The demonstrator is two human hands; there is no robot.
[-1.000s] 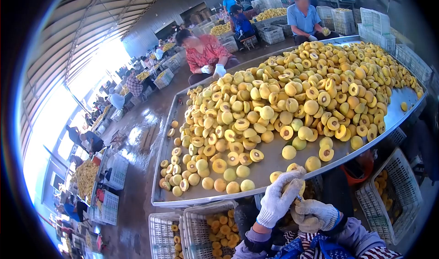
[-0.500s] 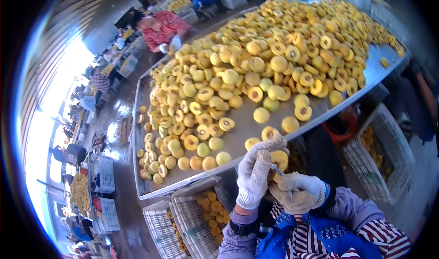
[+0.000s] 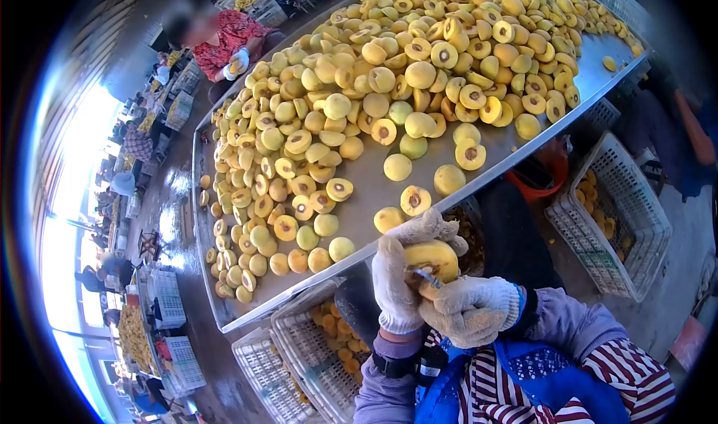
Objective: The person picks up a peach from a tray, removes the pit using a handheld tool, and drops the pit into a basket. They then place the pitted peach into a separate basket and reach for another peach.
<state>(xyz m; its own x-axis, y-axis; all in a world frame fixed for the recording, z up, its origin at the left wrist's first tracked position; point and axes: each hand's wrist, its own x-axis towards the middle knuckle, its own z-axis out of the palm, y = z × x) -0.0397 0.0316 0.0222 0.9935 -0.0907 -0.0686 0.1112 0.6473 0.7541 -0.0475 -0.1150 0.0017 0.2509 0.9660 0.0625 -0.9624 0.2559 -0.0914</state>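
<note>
1. The left hand (image 3: 396, 278), in a white knitted cotton glove, is curled around a yellow peach half (image 3: 431, 259); its fingers wrap over the top of the fruit and hold it just off the near edge of the table (image 3: 374, 192).
2. The right hand (image 3: 471, 309), in the same nubby knit glove, is closed into a fist around a small metal tool (image 3: 428, 276). The shiny tip of the tool touches the underside of the peach half, between the two hands.
3. The peach half is rounded, smooth and yellow, and sits directly above the right hand and against the left palm.
4. Beyond the hands the table is a flat sheet of dull grey metal with a raised rim, heaped with loose peach halves (image 3: 389, 80): some lie dome-up with matte yellow-green skin, others face-up showing a brown pit hollow.
5. Below and to the left of the hands stand white plastic lattice crates (image 3: 299, 349) holding orange-yellow fruit.
6. To the right of the hands another white lattice crate (image 3: 613, 222) holds a few pieces, with an orange bucket (image 3: 542, 185) beside it under the table edge.
7. Far beyond the hands, across the table, a person in a red patterned top (image 3: 232, 39) holds fruit in gloved hands.
</note>
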